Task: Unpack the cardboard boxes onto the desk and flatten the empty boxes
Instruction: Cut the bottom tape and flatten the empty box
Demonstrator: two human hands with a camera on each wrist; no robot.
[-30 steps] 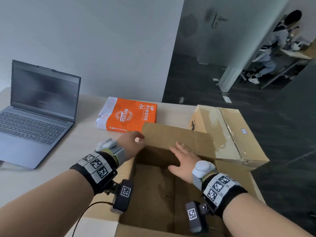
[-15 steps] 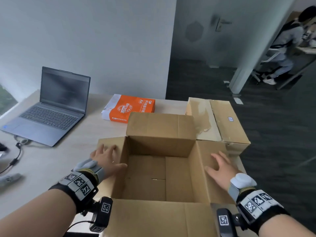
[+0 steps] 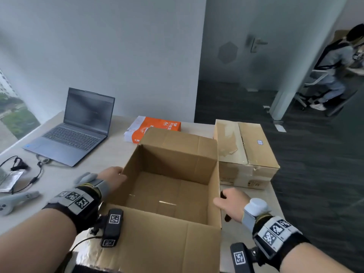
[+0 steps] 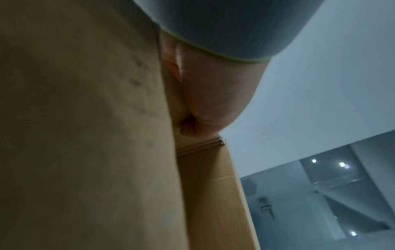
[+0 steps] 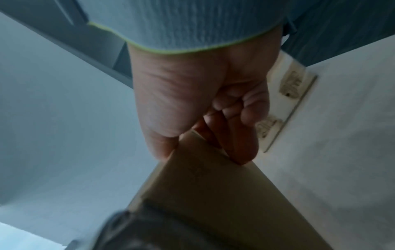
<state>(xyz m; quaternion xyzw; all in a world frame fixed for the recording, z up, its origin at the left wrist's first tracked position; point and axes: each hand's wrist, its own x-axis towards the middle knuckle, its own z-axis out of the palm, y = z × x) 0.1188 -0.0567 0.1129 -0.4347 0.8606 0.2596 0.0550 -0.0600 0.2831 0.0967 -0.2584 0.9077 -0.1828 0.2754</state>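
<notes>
An open, empty cardboard box [image 3: 173,186] stands on the desk [image 3: 65,178] in front of me, its near flap [image 3: 157,239] and far flap [image 3: 177,140] folded outward. My left hand [image 3: 113,177] grips the top of the box's left wall, palm against the cardboard [image 4: 85,135] in the left wrist view. My right hand [image 3: 229,200] holds the right wall's rim. In the right wrist view its thumb and fingers [image 5: 239,135] pinch the cardboard edge [image 5: 213,194]. A second, taped-shut box [image 3: 246,154] sits at the back right.
An orange ream of A4 paper [image 3: 155,127] lies behind the open box. An open laptop [image 3: 78,125] stands at the back left. Cables [image 3: 35,174], a silver pouch [image 3: 9,180] and a grey controller [image 3: 17,198] lie at the left. A person [image 3: 334,71] sits far right.
Both hands left the spread side flaps and now grip the box's side walls. The side flaps are no longer spread out flat.
</notes>
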